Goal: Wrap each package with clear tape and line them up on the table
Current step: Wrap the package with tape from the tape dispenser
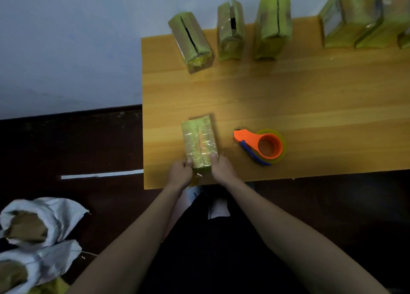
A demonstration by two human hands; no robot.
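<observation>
A green package (199, 139) glossy with clear tape lies flat on the wooden table (288, 98) near its front left corner. My left hand (180, 172) grips the package's near left corner, thumb on top. My right hand (221, 168) holds its near right corner the same way. An orange tape dispenser (260, 146) with a blue handle lies on the table just right of the package, untouched. Along the far edge stand several taped green packages in a row, such as a tilted package (190, 42), a narrow package (230, 30) and a taller package (271, 25).
More green packages (363, 16) crowd the far right of the table. Two white sacks (33, 238) holding brown contents sit on the dark floor at lower left. The table's left edge (143, 116) borders the wall and floor.
</observation>
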